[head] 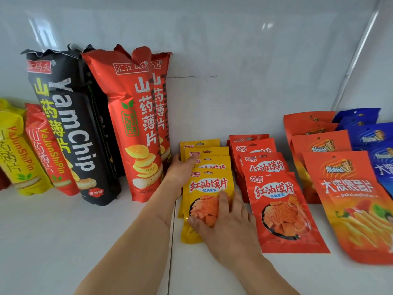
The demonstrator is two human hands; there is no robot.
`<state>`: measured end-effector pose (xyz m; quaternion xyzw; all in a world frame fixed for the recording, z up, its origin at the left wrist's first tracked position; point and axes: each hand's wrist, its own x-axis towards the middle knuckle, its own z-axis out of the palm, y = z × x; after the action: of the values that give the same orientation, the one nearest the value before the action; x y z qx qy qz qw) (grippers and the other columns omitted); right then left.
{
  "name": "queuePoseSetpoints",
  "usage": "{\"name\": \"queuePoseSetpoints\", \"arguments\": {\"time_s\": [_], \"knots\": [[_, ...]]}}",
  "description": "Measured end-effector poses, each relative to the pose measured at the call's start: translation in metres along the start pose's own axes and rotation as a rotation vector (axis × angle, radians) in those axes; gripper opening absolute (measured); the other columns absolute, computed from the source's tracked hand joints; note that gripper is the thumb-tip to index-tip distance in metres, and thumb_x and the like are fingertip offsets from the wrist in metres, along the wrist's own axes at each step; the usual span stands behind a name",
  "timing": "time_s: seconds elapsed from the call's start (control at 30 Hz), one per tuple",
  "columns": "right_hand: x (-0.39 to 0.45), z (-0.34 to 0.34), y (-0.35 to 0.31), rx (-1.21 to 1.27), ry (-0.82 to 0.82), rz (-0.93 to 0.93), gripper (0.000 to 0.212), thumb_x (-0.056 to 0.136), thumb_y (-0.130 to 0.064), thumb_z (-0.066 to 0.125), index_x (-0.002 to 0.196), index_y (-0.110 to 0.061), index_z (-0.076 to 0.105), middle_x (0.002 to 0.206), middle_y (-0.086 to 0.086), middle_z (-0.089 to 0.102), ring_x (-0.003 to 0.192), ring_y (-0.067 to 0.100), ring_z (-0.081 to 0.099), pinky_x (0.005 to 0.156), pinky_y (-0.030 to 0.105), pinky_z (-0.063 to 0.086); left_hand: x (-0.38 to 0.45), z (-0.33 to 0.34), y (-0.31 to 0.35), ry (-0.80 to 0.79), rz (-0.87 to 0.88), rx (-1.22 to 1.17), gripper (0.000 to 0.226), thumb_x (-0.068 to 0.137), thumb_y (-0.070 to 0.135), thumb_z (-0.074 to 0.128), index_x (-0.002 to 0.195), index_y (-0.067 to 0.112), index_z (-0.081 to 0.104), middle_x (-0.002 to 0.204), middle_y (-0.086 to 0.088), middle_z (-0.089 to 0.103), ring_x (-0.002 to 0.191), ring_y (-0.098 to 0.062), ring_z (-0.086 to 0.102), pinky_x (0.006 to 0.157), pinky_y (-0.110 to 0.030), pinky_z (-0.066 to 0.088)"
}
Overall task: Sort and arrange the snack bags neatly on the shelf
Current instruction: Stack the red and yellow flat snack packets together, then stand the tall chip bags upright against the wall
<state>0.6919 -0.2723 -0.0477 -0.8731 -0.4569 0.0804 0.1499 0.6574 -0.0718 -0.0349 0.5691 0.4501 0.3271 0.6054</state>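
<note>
While both hands point(225, 226) press flat, grip wide, on yellow bags point(209, 188), tall red bag point(138, 124) crowds left

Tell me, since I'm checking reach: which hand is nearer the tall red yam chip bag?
Left. The left hand sits just beside the tall red yam chip bag's base; the right hand rests farther away on the front yellow bag.
</note>
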Motion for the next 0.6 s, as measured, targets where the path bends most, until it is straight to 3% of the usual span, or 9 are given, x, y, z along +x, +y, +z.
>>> {"name": "queuePoseSetpoints", "arguments": {"time_s": [0.17, 0.27, 0.6], "knots": [[-0.002, 0.001, 0.001, -0.007, 0.023, -0.034, 0.091, 0.084, -0.079, 0.007, 0.157, -0.027, -0.008, 0.164, 0.005, -0.016, 0.152, 0.026, -0.001, 0.121, 0.043, 0.005, -0.007, 0.000, -0.006, 0.046, 0.074, 0.222, 0.065, 0.092, 0.057, 0.062, 0.144, 0.025, 0.040, 0.127, -0.004, 0.065, 0.103, -0.026, 0.070, 0.085, -0.041, 0.059], [-0.001, 0.002, -0.001, -0.028, 0.003, -0.020, 0.090, 0.083, -0.077, 0.003, 0.157, -0.027, -0.009, 0.165, 0.005, -0.012, 0.152, 0.026, -0.001, 0.121, 0.042, 0.004, -0.005, 0.000, -0.011, 0.062, 0.158, 0.366, 0.055, 0.094, 0.051, 0.062, 0.138, 0.024, 0.044, 0.132, -0.003, 0.063, 0.113, -0.028, 0.065, 0.095, -0.045, 0.055], [0.002, 0.005, -0.002, -0.055, -0.013, 0.006, 0.084, 0.091, -0.075, 0.013, 0.157, -0.027, -0.005, 0.166, 0.008, -0.002, 0.152, 0.025, -0.001, 0.121, 0.042, 0.004, 0.005, 0.002, -0.018, 0.072, 0.252, 0.525, 0.056, 0.093, 0.050, 0.062, 0.139, 0.023, 0.046, 0.138, -0.003, 0.059, 0.121, -0.029, 0.060, 0.101, -0.048, 0.051]]}}
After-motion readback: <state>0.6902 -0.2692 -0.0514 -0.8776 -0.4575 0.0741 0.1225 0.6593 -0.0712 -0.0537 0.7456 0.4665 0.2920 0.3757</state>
